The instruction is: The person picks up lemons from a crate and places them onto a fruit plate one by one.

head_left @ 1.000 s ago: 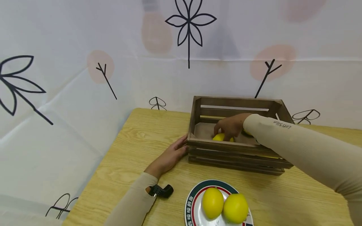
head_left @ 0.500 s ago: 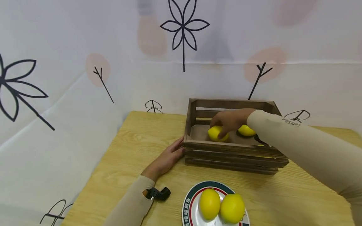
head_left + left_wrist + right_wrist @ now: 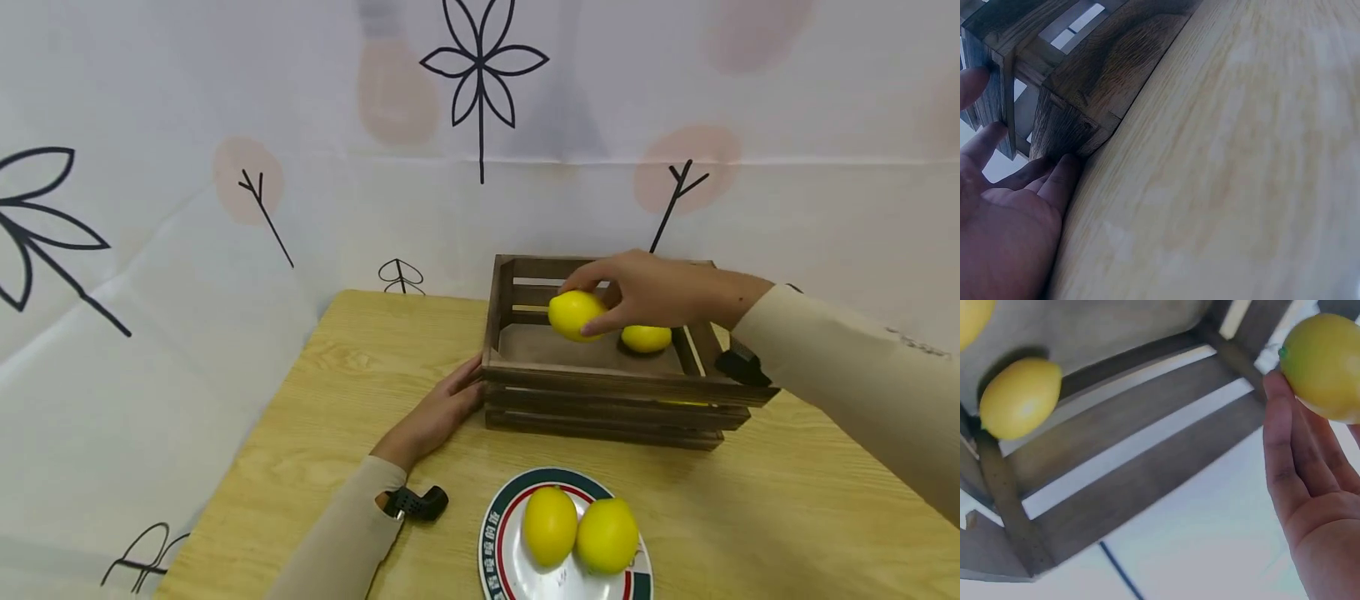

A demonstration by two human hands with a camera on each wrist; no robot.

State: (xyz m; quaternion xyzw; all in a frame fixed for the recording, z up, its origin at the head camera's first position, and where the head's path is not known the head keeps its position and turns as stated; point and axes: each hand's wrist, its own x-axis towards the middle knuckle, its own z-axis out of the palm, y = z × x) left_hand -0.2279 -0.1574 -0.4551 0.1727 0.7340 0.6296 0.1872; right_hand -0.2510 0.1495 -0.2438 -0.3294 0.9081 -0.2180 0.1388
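My right hand [image 3: 652, 287] pinches a yellow lemon [image 3: 573, 315] between thumb and fingers, above the wooden slatted crate [image 3: 585, 381]. The right wrist view shows that lemon [image 3: 1325, 365] at the fingertips, a green spot on its end. Inside the crate lies another lemon [image 3: 647, 338]; a third yellow fruit [image 3: 969, 322] is partly cut off in the right wrist view's top left corner. My left hand [image 3: 438, 417] lies by the crate's left front corner. In the left wrist view its fingertips touch the crate's wood low down, fingers extended.
A white plate with a green-and-red rim [image 3: 551, 476] stands in front of the crate, bearing two lemons [image 3: 551, 527] side by side. The wooden table [image 3: 330, 417] ends at the left, and a patterned white cloth [image 3: 315, 100] hangs behind.
My right hand has lifted the lemon from the crate's floor to above its front rail. The lemon left in the crate now shows more clearly. My left hand has stayed at the corner.
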